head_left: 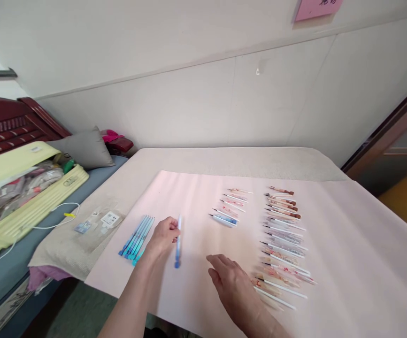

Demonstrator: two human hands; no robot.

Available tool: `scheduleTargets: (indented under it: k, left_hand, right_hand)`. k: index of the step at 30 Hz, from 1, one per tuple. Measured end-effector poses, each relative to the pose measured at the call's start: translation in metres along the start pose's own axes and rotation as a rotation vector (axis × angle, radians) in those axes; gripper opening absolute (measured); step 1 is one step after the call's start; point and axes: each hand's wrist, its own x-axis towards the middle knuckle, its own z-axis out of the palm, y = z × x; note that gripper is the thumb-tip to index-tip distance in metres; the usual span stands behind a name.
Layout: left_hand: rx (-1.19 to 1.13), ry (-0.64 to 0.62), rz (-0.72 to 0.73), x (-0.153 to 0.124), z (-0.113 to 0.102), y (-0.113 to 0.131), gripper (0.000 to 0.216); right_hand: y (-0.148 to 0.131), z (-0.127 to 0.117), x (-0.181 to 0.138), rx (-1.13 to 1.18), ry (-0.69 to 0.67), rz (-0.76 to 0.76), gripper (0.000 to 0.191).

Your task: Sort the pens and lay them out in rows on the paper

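From the head camera, the left hand (164, 237) is closed on a single blue pen (178, 241), pinching it near its far end with the fingertips so that the pen points back toward the near edge, its lower tip low over or touching the pink sheet (189, 197). Just left of that hand lies a tidy group of blue pens (137, 237), side by side and slanted, with one more partly hidden under the wrist. The right hand (228, 277) is open, palm down, fingers loosely spread over the sheet, holding nothing; it hovers near the near end of the long column of patterned pens (283, 239) on the right. A shorter column of pens (231, 206) lies between the two, farther off. The sheet covers a desk (224, 159) draped in beige cloth.

To the left, off the sheet, small clear packets (99, 220) rest on the cloth, and beyond them a yellow case (30, 188) lies open on a bed.

The grip on the blue pen is light and far from its middle, so I judge it could swing or slip and roll into the blue group. The open right hand sits close enough to the long column that a careless sweep could knock those rows askew.
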Motion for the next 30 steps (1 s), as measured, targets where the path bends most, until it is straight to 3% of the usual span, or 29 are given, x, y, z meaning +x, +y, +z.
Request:
scheduleTargets:
  k: [2,4,8,12,14,16,20,22,27,30]
  left_hand:
    - [-0.618,-0.198,0.082,-0.011,0.005,0.016,0.022]
    - [-1.021,-0.324,0.068,-0.021,0.013,0.030,0.025]
    - [-1.289,-0.373,0.000,-0.033,0.030,0.046,0.020]
    - [-1.408,-0.462,0.005,-0.037,0.039,0.052,0.022]
    - [-1.482,-0.447,-0.006,-0.039,0.039,0.054,0.028]
    - [-1.504,-0.379,-0.017,-0.042,0.038,0.057,0.029]
    - [-1.372,-0.200,-0.028,-0.048,0.038,0.061,0.021]
    - [-1.339,-0.165,-0.031,-0.049,0.037,0.062,0.020]
    - [-1.450,-0.300,-0.024,-0.050,0.034,0.061,0.026]
    - [-1.247,-0.163,-0.030,-0.051,0.033,0.061,0.020]
  right_hand:
    - [-0.003,-0.007,0.002,0.318,0.025,0.126,0.031]
    - [-0.005,-0.012,0.004,0.669,-0.008,0.249,0.032]
    - [-0.008,-0.015,0.007,1.315,-0.187,0.391,0.037]
    - [-0.010,-0.011,0.011,1.486,-0.168,0.447,0.034]
    - [-0.010,-0.010,0.012,1.446,-0.153,0.421,0.030]
    - [-0.010,-0.009,0.012,1.250,-0.099,0.361,0.029]
    - [-0.009,-0.006,0.008,0.472,0.200,0.160,0.030]
    - [-0.008,-0.005,0.007,0.187,0.284,0.099,0.030]
    - [-0.007,-0.011,0.007,0.140,0.255,0.113,0.036]
    - [-0.007,-0.014,0.006,0.057,0.244,0.096,0.034]
